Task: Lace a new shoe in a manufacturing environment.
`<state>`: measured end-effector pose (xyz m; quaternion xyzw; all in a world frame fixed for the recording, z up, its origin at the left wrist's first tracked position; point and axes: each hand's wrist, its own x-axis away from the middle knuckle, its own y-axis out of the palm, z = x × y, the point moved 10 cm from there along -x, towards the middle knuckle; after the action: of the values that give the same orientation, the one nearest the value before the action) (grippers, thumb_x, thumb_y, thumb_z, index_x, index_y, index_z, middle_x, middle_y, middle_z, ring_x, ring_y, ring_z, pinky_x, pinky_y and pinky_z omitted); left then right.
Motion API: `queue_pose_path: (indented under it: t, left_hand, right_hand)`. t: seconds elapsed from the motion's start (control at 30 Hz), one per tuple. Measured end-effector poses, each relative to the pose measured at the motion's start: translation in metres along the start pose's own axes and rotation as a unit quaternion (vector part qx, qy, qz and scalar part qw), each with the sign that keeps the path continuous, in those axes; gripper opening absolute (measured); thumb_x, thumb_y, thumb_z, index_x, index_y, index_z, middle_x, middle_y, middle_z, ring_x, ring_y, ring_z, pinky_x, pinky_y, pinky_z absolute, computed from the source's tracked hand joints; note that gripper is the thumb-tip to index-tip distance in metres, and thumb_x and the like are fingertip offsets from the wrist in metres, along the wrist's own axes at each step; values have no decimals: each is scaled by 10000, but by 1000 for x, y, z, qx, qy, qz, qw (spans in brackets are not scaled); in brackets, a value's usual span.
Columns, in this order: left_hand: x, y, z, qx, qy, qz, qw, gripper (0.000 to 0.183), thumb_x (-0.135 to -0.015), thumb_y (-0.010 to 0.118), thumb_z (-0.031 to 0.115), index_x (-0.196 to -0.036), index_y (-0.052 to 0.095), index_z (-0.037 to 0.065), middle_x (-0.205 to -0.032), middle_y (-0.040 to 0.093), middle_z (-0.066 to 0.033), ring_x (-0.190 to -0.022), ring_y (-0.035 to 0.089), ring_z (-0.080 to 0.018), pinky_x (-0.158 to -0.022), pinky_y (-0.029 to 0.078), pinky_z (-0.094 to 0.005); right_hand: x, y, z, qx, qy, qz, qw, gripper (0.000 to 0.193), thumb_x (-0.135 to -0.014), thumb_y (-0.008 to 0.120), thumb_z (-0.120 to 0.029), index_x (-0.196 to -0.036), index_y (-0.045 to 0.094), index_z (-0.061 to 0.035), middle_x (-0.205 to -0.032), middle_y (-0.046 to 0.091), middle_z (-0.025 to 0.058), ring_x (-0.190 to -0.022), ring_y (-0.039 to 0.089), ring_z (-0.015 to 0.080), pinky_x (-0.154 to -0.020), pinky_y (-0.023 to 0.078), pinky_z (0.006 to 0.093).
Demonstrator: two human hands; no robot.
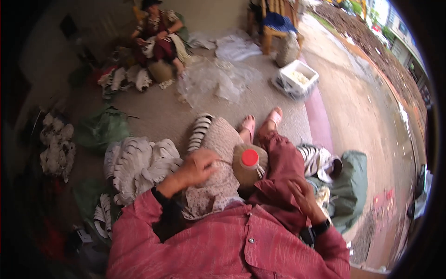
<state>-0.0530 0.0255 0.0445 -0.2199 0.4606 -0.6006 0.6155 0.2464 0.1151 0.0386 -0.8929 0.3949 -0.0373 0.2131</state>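
My left hand (199, 166) is over the patterned pale cloth (218, 139) that covers my left thigh. Its fingers are bent and smeared by motion, and nothing can be made out in them. Beside my right thigh, in dark red trousers (282, 162), my right hand (303, 197) hovers with its fingers stretched out and nothing visible in it. Between my legs stands a tan, rounded container with a round red top (249, 158). A strip of white pieces with dark edges (200, 132) lies along the outer side of the cloth.
Bundles of white, dark-edged pieces (141, 165) lie at my left, near a green sack (104, 128). Another green sack (350, 186) is at my right. Ahead are clear plastic sheeting (216, 81), a white tub (310, 69), a wooden chair (278, 35) and a seated person (160, 35).
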Motion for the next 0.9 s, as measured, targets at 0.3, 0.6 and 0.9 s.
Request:
queue_pose_path:
  t: [0.3,0.6,0.9]
  left_hand:
    - [-38,56,-104,-5,-117,63,991,513,-795,711,386,-1228,626,123,-1328,526,-111,-1277,425,-313,-1085,316,-424]
    - [-21,55,-108,15,-106,106,989,488,-820,692,372,-1226,622,110,-1348,505,-108,-1282,411,-314,-1086,318,-413]
    - [-24,56,-105,8,-113,113,987,453,-811,699,355,-1190,644,112,-1328,525,-105,-1250,445,-312,-1075,336,-415]
  right_hand:
    - [31,148,50,-18,-115,-404,907,465,-990,352,-326,-1233,530,28,-1273,555,199,-1237,477,340,-1074,318,426]
    - [24,145,32,-22,-67,-364,929,490,-1006,340,-386,-1317,494,-40,-1351,488,179,-1268,449,326,-1065,319,430]
    - [14,136,12,-87,-37,-329,940,473,-1029,342,-365,-1354,484,-54,-1418,448,153,-1311,422,317,-1088,319,407]
